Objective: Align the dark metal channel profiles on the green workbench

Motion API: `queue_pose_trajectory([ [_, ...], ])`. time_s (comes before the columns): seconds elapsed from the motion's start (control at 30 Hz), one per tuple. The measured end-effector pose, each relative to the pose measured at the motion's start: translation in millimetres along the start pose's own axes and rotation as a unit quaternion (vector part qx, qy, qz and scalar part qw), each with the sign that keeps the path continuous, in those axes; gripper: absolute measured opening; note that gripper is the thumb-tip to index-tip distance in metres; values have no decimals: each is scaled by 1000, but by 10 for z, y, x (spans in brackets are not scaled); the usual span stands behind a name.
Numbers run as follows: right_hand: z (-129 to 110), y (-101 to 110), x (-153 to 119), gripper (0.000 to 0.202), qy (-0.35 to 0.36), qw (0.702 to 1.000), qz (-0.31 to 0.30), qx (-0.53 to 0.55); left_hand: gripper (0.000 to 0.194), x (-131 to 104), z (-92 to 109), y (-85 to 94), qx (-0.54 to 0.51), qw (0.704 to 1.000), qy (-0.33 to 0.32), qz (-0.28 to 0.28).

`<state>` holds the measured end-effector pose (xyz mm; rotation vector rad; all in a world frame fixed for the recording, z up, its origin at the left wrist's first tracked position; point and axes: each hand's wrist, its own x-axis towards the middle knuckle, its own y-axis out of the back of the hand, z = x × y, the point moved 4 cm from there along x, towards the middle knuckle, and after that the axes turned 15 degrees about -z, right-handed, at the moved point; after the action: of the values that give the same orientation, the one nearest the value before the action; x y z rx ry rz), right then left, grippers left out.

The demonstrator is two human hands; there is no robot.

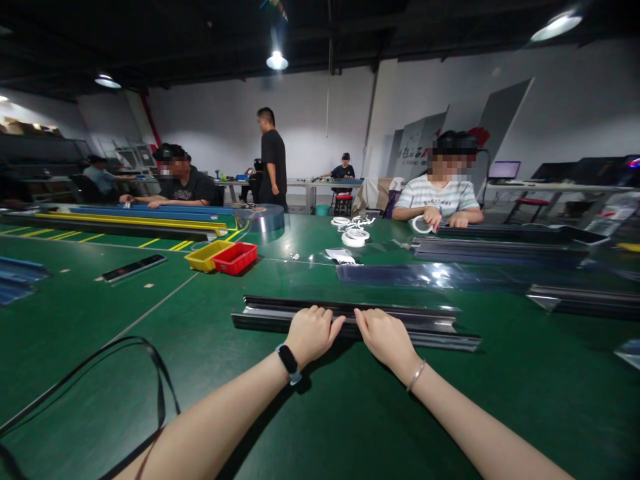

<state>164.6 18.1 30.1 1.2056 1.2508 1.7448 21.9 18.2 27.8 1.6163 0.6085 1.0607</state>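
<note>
A long black channel-shaped profile (pixel 430 322) lies crosswise on the green table (pixel 280 427) in front of me. Its inner face looks shiny and pale. Near its middle, my left hand (pixel 311 333) grips it with the fingers curled over the far side and the thumb on the near part. Just to the right, my right hand (pixel 386 335) grips the same profile in a matching way. A small gap separates the two thumbs. The undersides of the fingers are hidden.
Beyond lies a clear plastic strip (pixel 395 275), with another dark profile (pixel 500 250) behind it. White tape rolls (pixel 355 236) sit farther back. Yellow (pixel 207 256) and red (pixel 237 258) bins stand left. A black strap (pixel 157 367) loops at lower left. A co-worker (pixel 437 190) sits opposite.
</note>
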Motion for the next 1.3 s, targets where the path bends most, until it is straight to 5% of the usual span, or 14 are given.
queue_pose_trajectory([
  [1.3, -76, 91, -47, 40, 33, 998, -20, 55, 32, -5, 36, 33, -1, 998, -49, 36],
])
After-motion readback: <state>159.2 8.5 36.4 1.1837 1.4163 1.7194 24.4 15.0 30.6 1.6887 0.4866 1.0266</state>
